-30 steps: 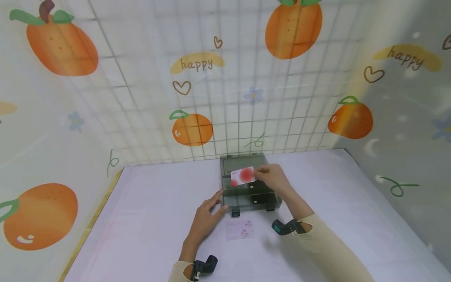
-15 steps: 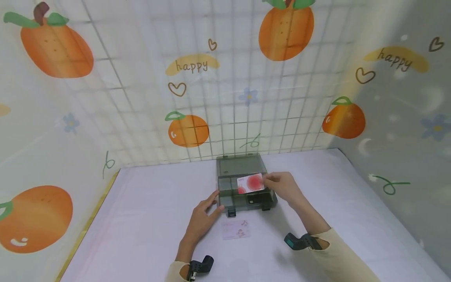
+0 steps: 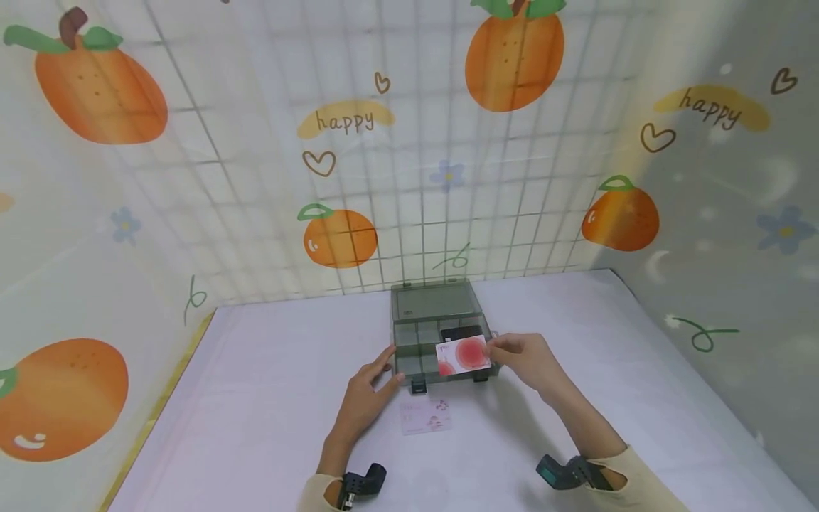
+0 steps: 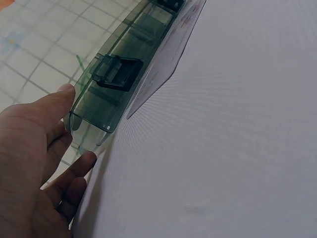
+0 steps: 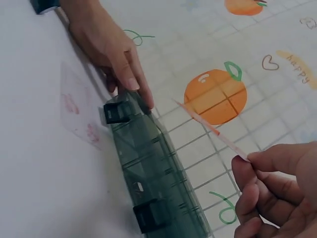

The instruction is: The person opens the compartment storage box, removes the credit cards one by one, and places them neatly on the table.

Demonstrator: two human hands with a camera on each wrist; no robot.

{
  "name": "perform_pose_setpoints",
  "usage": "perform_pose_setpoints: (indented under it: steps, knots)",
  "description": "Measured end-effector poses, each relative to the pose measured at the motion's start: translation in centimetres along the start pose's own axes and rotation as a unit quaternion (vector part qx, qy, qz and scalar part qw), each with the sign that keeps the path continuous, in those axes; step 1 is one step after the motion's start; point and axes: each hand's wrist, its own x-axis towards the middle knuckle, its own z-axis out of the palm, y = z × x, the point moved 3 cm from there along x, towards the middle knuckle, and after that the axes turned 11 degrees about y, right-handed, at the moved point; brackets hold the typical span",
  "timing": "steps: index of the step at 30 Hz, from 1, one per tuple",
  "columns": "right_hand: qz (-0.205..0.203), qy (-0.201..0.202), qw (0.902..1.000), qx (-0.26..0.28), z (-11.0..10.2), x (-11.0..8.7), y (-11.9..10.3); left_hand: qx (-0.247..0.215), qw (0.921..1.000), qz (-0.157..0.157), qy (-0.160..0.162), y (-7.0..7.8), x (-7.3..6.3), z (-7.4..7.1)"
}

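My right hand (image 3: 530,361) pinches a white card with red circles (image 3: 462,355) by its right edge, thumb against forefinger. The card is held tilted above the front right of a translucent grey-green compartment box (image 3: 409,364), whose lid (image 3: 435,301) lies back. In the right wrist view the card (image 5: 213,130) appears nearly edge-on. My left hand (image 3: 366,400) touches the box's front left corner with fairly straight fingers; its thumb (image 4: 67,96) shows there in the left wrist view. Behind the held card, a black card (image 3: 461,332) shows in a right compartment. The front right compartment is largely hidden.
A pale card with pink print (image 3: 425,417) lies on the white tabletop (image 3: 281,384) in front of the box. Two dark latches, one of them the left latch (image 3: 419,387), hang at the box's front. A patterned curtain (image 3: 409,178) rises behind the table.
My right hand has drawn the red-circled card toward me and slightly right, from over the rear compartments to the front ones. The left hand stays at the box corner. The view has shifted slightly.
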Motion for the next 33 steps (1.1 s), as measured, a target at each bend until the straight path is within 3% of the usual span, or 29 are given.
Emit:
perform_pose_setpoints:
  steps: [7, 33]
  knots:
    - [-0.010, 0.002, 0.9999, -0.003, -0.6, -1.4, 0.4, 0.009, 1.0000, 0.001, 0.000, -0.2, 0.3, -0.1]
    - [0.036, -0.008, 0.9984, -0.044, -0.2, -4.3, 4.6, -0.001, 1.0000, 0.000, -0.005, -0.4, 0.1, 0.2]
